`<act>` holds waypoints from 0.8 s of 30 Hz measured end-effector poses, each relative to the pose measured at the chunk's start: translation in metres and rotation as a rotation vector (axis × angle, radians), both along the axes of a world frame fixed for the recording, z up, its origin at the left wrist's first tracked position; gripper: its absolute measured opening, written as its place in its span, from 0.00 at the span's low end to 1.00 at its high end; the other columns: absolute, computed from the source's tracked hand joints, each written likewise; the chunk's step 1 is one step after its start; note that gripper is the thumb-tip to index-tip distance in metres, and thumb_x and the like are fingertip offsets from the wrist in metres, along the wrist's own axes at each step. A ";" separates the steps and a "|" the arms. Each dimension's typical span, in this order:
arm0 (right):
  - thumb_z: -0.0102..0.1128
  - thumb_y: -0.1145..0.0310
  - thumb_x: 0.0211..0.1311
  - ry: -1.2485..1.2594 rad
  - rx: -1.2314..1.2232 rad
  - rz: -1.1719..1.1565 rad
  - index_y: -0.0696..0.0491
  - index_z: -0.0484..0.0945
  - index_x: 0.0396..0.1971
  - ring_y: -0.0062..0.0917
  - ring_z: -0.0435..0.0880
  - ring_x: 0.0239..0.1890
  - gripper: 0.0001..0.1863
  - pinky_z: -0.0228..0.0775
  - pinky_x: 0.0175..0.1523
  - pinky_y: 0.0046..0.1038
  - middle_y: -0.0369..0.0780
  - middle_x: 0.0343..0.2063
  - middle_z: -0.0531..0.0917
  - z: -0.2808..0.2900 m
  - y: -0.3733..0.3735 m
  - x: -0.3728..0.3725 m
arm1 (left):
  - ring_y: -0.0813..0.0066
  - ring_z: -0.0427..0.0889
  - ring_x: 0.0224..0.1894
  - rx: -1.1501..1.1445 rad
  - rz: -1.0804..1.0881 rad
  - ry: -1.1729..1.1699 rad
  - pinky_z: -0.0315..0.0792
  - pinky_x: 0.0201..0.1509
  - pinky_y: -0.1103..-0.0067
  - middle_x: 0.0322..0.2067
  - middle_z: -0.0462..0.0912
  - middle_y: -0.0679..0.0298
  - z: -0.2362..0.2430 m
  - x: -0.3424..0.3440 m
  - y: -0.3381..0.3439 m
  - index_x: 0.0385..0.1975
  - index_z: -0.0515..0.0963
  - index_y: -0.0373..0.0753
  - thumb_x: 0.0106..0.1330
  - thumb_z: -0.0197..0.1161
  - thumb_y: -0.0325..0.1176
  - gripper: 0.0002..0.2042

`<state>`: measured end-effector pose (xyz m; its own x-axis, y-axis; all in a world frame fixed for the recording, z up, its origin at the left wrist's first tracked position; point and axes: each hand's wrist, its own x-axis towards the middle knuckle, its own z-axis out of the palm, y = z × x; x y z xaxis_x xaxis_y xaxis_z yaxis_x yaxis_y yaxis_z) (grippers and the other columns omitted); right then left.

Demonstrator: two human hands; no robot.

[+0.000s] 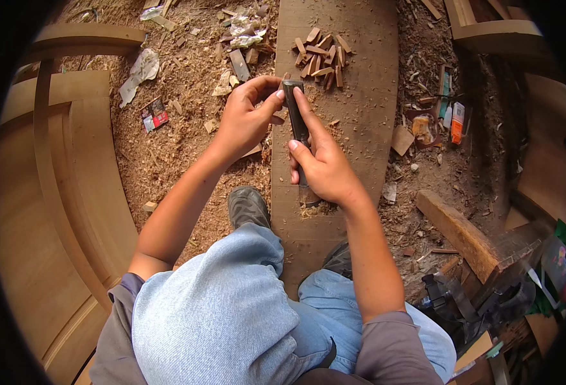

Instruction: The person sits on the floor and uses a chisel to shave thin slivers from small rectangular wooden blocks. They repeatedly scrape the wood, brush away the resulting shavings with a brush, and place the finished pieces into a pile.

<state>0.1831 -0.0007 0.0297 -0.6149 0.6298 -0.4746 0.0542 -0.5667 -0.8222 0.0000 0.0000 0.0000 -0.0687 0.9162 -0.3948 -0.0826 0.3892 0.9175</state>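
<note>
My right hand [324, 168] is wrapped around a chisel [295, 110], its index finger stretched along the dark, flat metal blade. The chisel's broad end points away from me and its handle end points back toward me, over the plank. Beside the blade's far end, my left hand [249, 115] pinches a small piece of wood [286, 76], mostly hidden by the fingers and the blade. Just beyond both hands, a heap of small wooden pegs [322, 56] lies on the long brown plank [373, 128].
Wood shavings cover the ground [180, 147] on both sides. Panelled wooden doors [58, 212] stand at the left. On the right are a thick wood block [457, 234], an orange and white box [457, 123], and a dark power tool [453, 298]. My shoe [249, 207] rests beside the plank.
</note>
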 end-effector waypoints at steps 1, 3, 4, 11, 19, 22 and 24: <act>0.52 0.76 0.70 -0.014 0.033 0.006 0.39 0.43 0.77 0.16 0.75 0.18 0.42 0.74 0.24 0.23 0.43 0.45 0.80 0.001 0.001 0.000 | 0.80 0.83 0.44 -0.009 0.013 -0.019 0.82 0.41 0.80 0.44 0.84 0.64 -0.001 0.000 0.000 0.52 0.76 0.35 0.72 0.61 0.34 0.14; 0.51 0.77 0.71 -0.025 0.033 0.010 0.39 0.45 0.77 0.15 0.73 0.17 0.40 0.73 0.22 0.24 0.40 0.39 0.80 0.003 -0.002 0.000 | 0.80 0.83 0.43 -0.038 0.032 -0.043 0.82 0.41 0.80 0.43 0.84 0.65 -0.001 0.000 -0.005 0.51 0.77 0.35 0.72 0.62 0.35 0.13; 0.51 0.77 0.70 -0.025 0.026 0.007 0.39 0.46 0.77 0.15 0.73 0.16 0.40 0.73 0.22 0.23 0.39 0.35 0.80 0.003 0.000 0.001 | 0.81 0.83 0.42 -0.032 0.038 -0.051 0.82 0.41 0.81 0.42 0.84 0.65 -0.002 0.000 -0.004 0.51 0.77 0.35 0.72 0.62 0.35 0.13; 0.50 0.79 0.69 -0.063 -0.003 0.001 0.39 0.51 0.76 0.14 0.72 0.15 0.39 0.72 0.20 0.23 0.32 0.19 0.75 0.006 0.003 0.002 | 0.80 0.85 0.39 0.021 0.057 -0.035 0.80 0.38 0.81 0.37 0.86 0.64 -0.008 -0.001 -0.002 0.46 0.80 0.34 0.72 0.61 0.33 0.10; 0.49 0.68 0.76 -0.216 0.298 -0.774 0.40 0.41 0.77 0.19 0.77 0.15 0.37 0.81 0.24 0.26 0.35 0.16 0.75 0.001 0.075 0.031 | 0.79 0.85 0.37 -0.115 -0.108 0.093 0.82 0.44 0.79 0.35 0.86 0.63 -0.006 -0.006 -0.039 0.45 0.81 0.34 0.68 0.66 0.34 0.12; 0.50 0.69 0.75 0.009 0.242 -0.452 0.34 0.43 0.76 0.20 0.77 0.16 0.37 0.81 0.24 0.26 0.35 0.17 0.75 -0.006 0.067 0.037 | 0.79 0.85 0.37 -0.107 0.124 -0.044 0.84 0.41 0.77 0.34 0.86 0.63 -0.006 -0.023 -0.038 0.45 0.81 0.36 0.70 0.63 0.32 0.09; 0.51 0.68 0.75 0.082 0.159 -0.278 0.30 0.46 0.76 0.20 0.78 0.17 0.37 0.81 0.24 0.27 0.35 0.18 0.75 -0.015 0.041 0.027 | 0.80 0.84 0.37 -0.103 0.165 -0.098 0.83 0.39 0.80 0.34 0.85 0.66 -0.007 -0.027 -0.029 0.44 0.80 0.38 0.71 0.63 0.36 0.09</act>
<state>0.2098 0.0406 0.0143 -0.4411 0.8412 -0.3127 -0.1551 -0.4147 -0.8966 -0.0270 -0.0289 -0.0070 -0.1711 0.8500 -0.4982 -0.2401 0.4544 0.8578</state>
